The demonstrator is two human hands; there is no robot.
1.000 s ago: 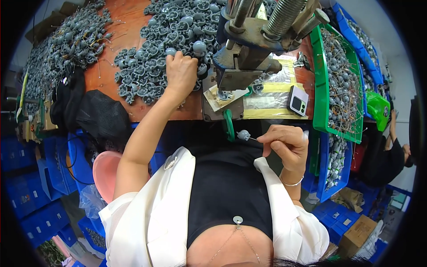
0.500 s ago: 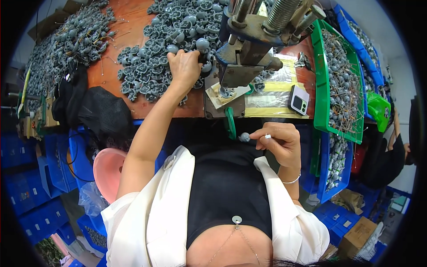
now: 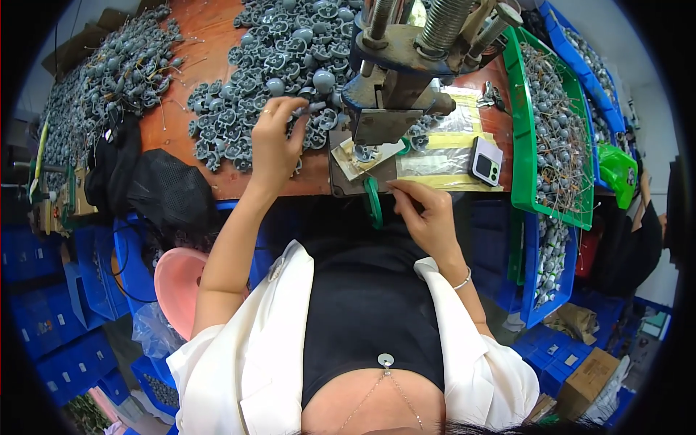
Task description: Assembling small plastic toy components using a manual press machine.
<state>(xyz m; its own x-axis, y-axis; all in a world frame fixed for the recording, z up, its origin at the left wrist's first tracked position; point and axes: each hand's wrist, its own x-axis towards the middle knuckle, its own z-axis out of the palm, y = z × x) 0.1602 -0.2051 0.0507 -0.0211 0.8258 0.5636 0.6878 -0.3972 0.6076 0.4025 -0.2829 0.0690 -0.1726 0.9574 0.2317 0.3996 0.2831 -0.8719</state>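
Head view: the left hand has its thumb and fingertips closed on a small grey plastic piece, just above the front of a heap of grey, hollow plastic shells on a reddish-orange desk. The right hand reaches its fingertips toward the desk's front edge, beside a green loop-shaped handle below a dark metal press; whether those fingers pinch anything, I cannot tell.
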